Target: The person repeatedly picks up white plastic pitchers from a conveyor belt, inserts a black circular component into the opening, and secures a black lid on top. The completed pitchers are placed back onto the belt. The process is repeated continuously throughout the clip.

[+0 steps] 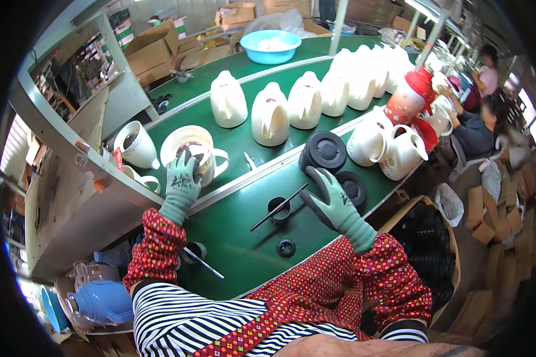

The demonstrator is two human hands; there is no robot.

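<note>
My left hand (183, 185), in a green and dark grey glove, has its fingers curled at the near rim of a white jug (171, 143). The jug's wide mouth faces up toward me and its handle points right; its inside is partly hidden. My right hand (335, 208), gloved alike, has thumb and fingers spread, holding nothing. Its fingertips are by a stack of black round lids (326, 152), and another black lid (351, 188) lies beside them. A thin dark rod (262, 224) rests across a black cup-like ring (279, 209), its upper end close to my right thumb.
White pitcher-shaped shells (270, 119) stand in a row on the green belt (244, 253). A red flask (408, 98) stands at right. A small black ring (286, 248) lies near me. A box of black parts (426, 250) is at right, blue jugs (101, 301) at left. Other people (479, 128) sit farther right.
</note>
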